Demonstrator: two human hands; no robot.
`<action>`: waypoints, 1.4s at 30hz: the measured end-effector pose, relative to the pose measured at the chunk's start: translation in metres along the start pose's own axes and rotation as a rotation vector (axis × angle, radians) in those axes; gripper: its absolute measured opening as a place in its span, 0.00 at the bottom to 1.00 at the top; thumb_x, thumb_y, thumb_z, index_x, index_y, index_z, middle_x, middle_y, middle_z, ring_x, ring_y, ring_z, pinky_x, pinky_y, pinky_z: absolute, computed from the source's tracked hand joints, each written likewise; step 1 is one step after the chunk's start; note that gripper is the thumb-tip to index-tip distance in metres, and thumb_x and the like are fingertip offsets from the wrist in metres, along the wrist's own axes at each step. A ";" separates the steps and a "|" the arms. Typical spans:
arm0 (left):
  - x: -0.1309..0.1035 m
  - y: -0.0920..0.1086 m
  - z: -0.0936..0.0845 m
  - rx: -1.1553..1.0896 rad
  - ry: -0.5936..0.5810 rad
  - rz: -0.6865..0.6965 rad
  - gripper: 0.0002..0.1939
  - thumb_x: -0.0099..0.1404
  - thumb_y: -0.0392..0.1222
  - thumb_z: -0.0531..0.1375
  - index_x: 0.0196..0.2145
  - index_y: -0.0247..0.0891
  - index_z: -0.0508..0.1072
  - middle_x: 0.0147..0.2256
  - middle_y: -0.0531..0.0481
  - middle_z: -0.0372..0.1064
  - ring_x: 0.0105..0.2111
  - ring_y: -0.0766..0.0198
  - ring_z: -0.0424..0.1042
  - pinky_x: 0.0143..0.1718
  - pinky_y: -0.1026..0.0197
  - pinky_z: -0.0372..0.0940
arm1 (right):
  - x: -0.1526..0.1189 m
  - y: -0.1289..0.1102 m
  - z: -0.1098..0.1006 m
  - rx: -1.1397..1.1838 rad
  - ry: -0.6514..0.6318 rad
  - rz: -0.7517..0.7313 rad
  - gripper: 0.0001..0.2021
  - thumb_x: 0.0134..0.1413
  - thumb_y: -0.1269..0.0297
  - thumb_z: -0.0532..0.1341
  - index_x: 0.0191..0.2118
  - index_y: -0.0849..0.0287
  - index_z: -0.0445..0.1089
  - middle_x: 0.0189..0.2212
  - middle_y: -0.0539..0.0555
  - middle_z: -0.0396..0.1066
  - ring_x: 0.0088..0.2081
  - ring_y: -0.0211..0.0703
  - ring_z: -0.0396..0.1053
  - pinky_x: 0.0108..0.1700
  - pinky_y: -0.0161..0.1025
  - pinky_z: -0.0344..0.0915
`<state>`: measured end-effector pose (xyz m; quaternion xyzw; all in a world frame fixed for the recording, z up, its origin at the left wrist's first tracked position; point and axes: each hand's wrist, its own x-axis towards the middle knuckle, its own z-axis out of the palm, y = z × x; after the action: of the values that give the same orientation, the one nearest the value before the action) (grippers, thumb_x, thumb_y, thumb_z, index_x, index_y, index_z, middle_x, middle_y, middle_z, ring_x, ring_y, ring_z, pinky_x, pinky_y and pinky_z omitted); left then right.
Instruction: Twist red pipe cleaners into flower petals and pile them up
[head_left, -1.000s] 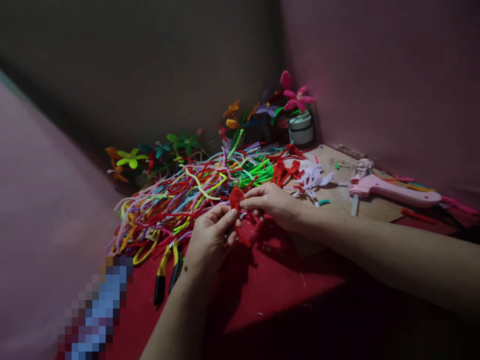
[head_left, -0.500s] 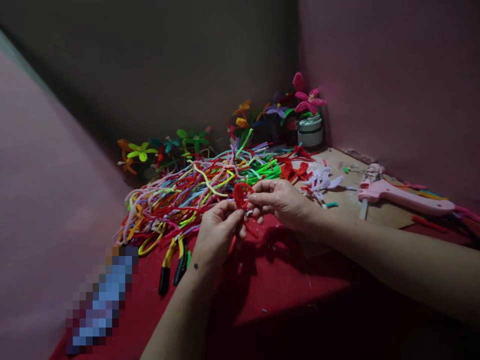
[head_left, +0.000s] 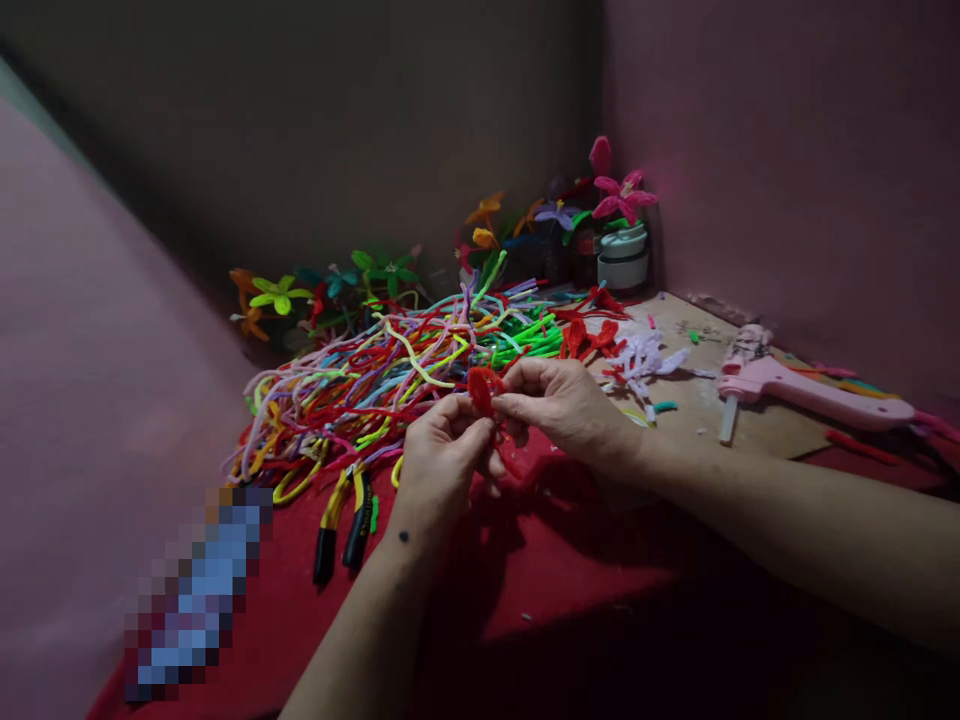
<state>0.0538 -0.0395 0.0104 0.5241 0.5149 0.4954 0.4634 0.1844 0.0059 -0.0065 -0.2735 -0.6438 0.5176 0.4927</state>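
Between my two hands, above the red cloth, is a red pipe cleaner bent into a petal-like loop. My left hand is closed, pinching its lower end between thumb and fingers. From the right, my right hand pinches the same piece with thumb and forefinger. Fingers hide part of the loop. Just behind the hands lies a large heap of coloured pipe cleaners. Red petal shapes and white petal shapes rest beyond my right hand.
Pliers with yellow and black handles lie left of my left hand. On a brown board at right sits a pink glue gun. Finished flowers, including a pink one, stand along the back by a lidded jar. A blurred blue item is at left.
My fingers have shifted slightly on the red pipe cleaner, and its loop looks narrower. Both hands stay together in nearly the same place; the view has moved a little.
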 end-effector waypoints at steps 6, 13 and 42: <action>-0.001 0.001 0.001 -0.026 0.004 -0.005 0.04 0.52 0.35 0.58 0.27 0.35 0.65 0.13 0.57 0.64 0.10 0.69 0.61 0.10 0.66 0.61 | -0.002 0.002 -0.002 -0.281 0.088 -0.192 0.05 0.49 0.68 0.56 0.27 0.63 0.65 0.19 0.48 0.64 0.21 0.31 0.61 0.25 0.31 0.59; 0.001 -0.002 0.003 -0.122 0.008 -0.083 0.08 0.48 0.34 0.60 0.24 0.37 0.61 0.11 0.58 0.62 0.09 0.67 0.61 0.11 0.63 0.62 | -0.008 0.007 0.001 -0.607 0.138 -0.553 0.04 0.47 0.75 0.55 0.27 0.65 0.65 0.23 0.51 0.66 0.25 0.32 0.62 0.29 0.31 0.59; -0.001 -0.004 0.007 -0.123 0.066 -0.066 0.06 0.51 0.34 0.58 0.21 0.35 0.62 0.12 0.51 0.66 0.10 0.66 0.63 0.14 0.64 0.61 | -0.003 0.006 -0.001 -0.523 0.078 -0.394 0.05 0.45 0.75 0.56 0.23 0.63 0.66 0.21 0.49 0.65 0.25 0.32 0.61 0.29 0.32 0.58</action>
<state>0.0601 -0.0398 0.0059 0.4605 0.5155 0.5276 0.4937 0.1859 0.0059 -0.0127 -0.2808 -0.7761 0.2186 0.5206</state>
